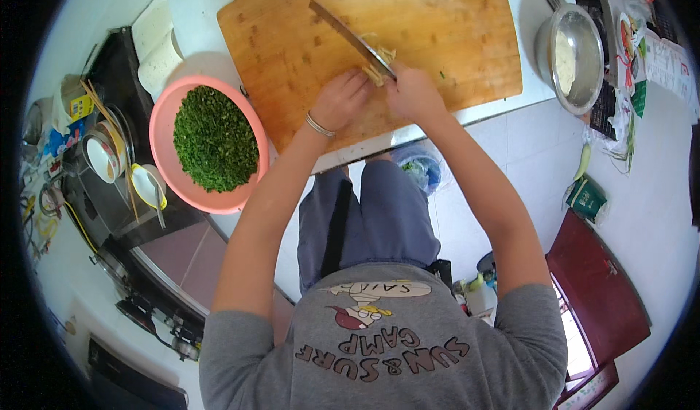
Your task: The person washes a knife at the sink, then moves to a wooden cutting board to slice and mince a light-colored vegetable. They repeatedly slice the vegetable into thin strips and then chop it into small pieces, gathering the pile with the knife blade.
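My right hand (pixel 414 93) is closed round the handle of a kitchen knife (pixel 348 37), whose long blade slants away to the far left over a wooden cutting board (pixel 452 27). Pale yellow strips of food (pixel 374 75), perhaps ginger, lie beside the blade; more of them show on its far side. With fingers curled, my left hand (pixel 340 102) presses on the near strips, close to the blade. Its fingertips are partly hidden. A bangle circles my left wrist.
Left of the board stands a pink basin (pixel 162 144) heaped with chopped greens (pixel 215 140). A metal bowl (pixel 594 60) holding pale powder sits to the right. Bowls with chopsticks (pixel 131 184) stand far left. Below the table edge is a blue bucket (pixel 432 171).
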A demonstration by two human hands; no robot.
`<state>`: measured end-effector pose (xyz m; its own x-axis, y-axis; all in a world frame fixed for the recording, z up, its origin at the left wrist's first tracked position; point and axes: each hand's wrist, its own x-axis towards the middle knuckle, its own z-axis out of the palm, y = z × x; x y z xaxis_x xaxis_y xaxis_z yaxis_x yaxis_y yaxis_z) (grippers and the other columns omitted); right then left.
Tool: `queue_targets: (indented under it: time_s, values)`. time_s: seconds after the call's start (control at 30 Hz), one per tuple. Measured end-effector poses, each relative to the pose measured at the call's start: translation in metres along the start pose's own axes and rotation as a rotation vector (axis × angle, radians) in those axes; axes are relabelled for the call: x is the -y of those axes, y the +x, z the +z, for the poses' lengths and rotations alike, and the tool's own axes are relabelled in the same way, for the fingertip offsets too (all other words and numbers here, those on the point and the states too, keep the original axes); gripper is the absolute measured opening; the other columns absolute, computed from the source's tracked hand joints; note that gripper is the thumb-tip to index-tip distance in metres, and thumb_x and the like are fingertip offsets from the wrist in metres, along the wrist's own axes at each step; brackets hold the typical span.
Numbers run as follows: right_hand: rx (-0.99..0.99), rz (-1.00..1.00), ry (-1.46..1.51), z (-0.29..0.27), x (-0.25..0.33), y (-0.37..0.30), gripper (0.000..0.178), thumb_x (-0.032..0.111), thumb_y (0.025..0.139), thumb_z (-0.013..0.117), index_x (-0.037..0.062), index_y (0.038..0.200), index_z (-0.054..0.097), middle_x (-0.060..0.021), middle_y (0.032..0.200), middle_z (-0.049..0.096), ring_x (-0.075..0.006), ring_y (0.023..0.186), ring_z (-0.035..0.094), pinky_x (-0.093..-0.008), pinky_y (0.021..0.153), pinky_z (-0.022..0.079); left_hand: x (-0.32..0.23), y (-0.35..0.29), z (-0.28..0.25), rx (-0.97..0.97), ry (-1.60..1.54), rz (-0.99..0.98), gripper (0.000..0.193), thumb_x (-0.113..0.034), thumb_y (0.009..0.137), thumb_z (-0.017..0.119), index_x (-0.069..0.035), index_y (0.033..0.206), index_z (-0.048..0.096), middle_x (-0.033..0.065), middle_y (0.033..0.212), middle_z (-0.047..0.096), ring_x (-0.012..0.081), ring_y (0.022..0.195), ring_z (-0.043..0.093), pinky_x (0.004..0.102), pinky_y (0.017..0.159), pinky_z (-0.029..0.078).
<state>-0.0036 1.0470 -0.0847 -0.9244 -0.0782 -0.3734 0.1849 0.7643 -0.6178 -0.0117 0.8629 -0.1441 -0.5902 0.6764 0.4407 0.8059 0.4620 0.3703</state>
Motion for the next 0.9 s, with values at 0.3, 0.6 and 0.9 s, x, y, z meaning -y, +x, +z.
queue_targets:
  time_s: [0.3,0.6,0.9]
  values:
    - [-0.041,0.096,-0.132,0.009,-0.008,-0.037,0.02,0.019,0.085,0.056,-0.0006,0.082,0.058,-0.0257,0.07,0.06,-0.0447,0.069,0.059,-0.0523,0.063,0.046,0.002,-0.003,-0.004,0.014,0.026,-0.035,0.028,-0.009,0.074,0.056,-0.002,0.099,0.063,0.0123,0.103,0.061,0.028,0.096,0.06,0.0347,0.08,0.052]
    - [-0.071,0.126,-0.155,0.017,-0.002,-0.038,0.02,0.019,0.085,0.056,-0.0006,0.081,0.057,-0.0263,0.069,0.06,-0.0451,0.068,0.059,-0.0532,0.063,0.046,0.004,0.003,0.001,0.027,0.039,-0.091,0.023,-0.008,0.07,0.057,-0.003,0.093,0.062,0.0099,0.095,0.058,0.0249,0.087,0.057,0.0321,0.074,0.051]
    - [-0.078,0.159,-0.147,0.02,-0.002,-0.039,0.019,0.017,0.086,0.055,-0.001,0.079,0.055,-0.0268,0.069,0.059,-0.045,0.069,0.059,-0.0528,0.063,0.046,0.016,0.013,-0.005,0.077,-0.046,0.002,0.02,-0.008,0.071,0.056,-0.002,0.089,0.062,0.0085,0.091,0.056,0.0242,0.087,0.055,0.031,0.074,0.051]
